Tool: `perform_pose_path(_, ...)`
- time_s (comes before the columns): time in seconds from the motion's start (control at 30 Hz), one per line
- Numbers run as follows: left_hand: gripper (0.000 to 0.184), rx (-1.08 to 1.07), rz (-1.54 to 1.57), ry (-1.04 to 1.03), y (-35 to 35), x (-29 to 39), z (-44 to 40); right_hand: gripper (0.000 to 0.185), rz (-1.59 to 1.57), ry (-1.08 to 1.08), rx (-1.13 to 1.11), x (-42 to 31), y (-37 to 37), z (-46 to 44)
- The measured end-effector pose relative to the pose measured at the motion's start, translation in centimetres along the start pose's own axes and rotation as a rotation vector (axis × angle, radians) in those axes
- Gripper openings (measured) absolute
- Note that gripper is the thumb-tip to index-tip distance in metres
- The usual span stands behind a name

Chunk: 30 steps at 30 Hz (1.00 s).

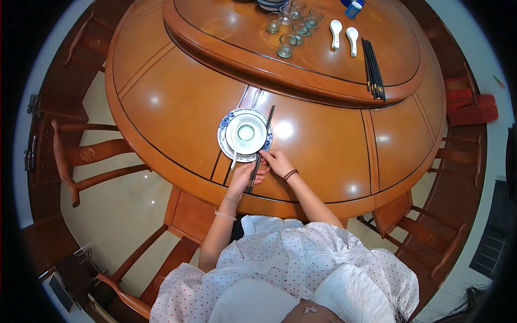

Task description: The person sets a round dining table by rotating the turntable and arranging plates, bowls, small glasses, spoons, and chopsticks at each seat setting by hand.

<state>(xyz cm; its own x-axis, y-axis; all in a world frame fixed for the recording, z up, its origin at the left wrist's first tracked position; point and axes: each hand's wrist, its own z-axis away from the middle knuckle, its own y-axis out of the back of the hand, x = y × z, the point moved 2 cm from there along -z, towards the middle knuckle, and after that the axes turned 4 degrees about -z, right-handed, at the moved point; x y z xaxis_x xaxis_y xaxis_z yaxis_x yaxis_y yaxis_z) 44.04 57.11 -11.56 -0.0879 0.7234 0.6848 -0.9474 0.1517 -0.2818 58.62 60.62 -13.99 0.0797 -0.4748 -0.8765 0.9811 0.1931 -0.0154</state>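
A pair of black chopsticks (269,119) lies slanted along the right side of a blue-and-white plate (222,137). My left hand (247,176) is closed around their lower part, near the table's front edge. My right hand (276,162) pinches the same chopsticks a little higher, by the plate's lower right rim. On the plate stands a white bowl (232,127) with a clear glass (246,132) inside it. A white spoon (234,156) rests at the bowl's lower left, its handle pointing towards me.
The raised round turntable (231,48) carries several glasses (285,47), two white spoons (352,41), several black chopsticks (372,70), stacked bowls (272,5) and a blue container (353,9). Wooden chairs (89,154) surround the table (161,121).
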Motion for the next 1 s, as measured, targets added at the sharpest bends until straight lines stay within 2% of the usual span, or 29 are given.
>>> perform_pose_path(0.1, 0.035, 0.097, -0.098, -0.104, 1.3, -0.5, 0.3, 0.027, -0.011, 0.079, 0.144, -0.5, 1.8, -0.2)
perform_pose_path(0.17, 0.034, 0.171, -0.152, -0.174, 2.5, -1.0, 1.3, 0.030, 0.014, 0.138, 0.333, -2.2, 4.0, -0.3)
perform_pose_path(0.23, 0.033, 0.242, -0.209, -0.246, 3.7, -1.3, 2.7, 0.017, 0.244, 0.268, 0.507, -4.4, 6.3, -1.2)
perform_pose_path(0.27, 0.031, 0.302, -0.195, -0.295, 4.2, -1.2, 3.7, 0.010, 0.423, 0.435, 0.611, -6.3, 6.9, -1.4)
perform_pose_path(0.3, 0.028, 0.364, -0.180, -0.343, 4.7, -1.2, 4.7, 0.012, 0.604, 0.603, 0.710, -7.8, 7.4, -1.7)
perform_pose_path(0.37, 0.026, 0.448, -0.206, -0.369, 5.6, -1.1, 6.6, 0.040, 0.778, 0.808, 0.673, -10.5, 7.8, -3.5)
perform_pose_path(0.4, 0.024, 0.533, -0.230, -0.395, 6.1, -1.2, 7.6, 0.040, 0.775, 0.812, 0.673, -11.1, 7.8, -4.5)
perform_pose_path(0.47, 0.022, 0.605, -0.199, -0.428, 6.8, -1.4, 9.3, 0.059, 1.262, 0.487, 0.649, -11.5, 7.2, -6.3)
perform_pose_path(0.5, 0.020, 0.673, -0.162, -0.463, 6.8, -0.8, 10.2, 0.059, 1.261, 0.496, 0.654, -10.8, 7.3, -7.0)
perform_pose_path(0.6, 0.017, 0.758, -0.167, -0.523, 6.9, 0.0, 12.6, 0.059, 1.539, 0.243, 0.626, -9.7, 7.8, -7.6)
perform_pose_path(0.7, 0.017, 0.809, -0.171, -0.602, 7.6, 0.3, 13.9, 0.061, 1.572, 0.220, 0.624, -9.7, 7.9, -7.4)
perform_pose_path(0.83, 0.017, 0.851, -0.193, -0.597, 8.2, -0.6, 15.6, 0.069, 1.451, 0.243, 0.533, -10.1, 8.7, -6.8)
perform_pose_path(0.87, 0.016, 0.864, -0.177, -0.596, 8.4, -0.9, 16.1, 0.070, 1.520, 0.245, 0.563, -10.0, 8.9, -7.0)
perform_pose_path(0.97, 0.016, 0.926, -0.209, -0.550, 8.8, -2.6, 18.2, 0.064, 1.401, 0.204, 0.521, -9.1, 9.9, -7.4)
perform_pose_path(1.0, 0.017, 0.928, -0.183, -0.570, 9.1, -3.6, 18.6, 0.066, 1.406, 0.259, 0.545, -8.8, 10.3, -7.3)
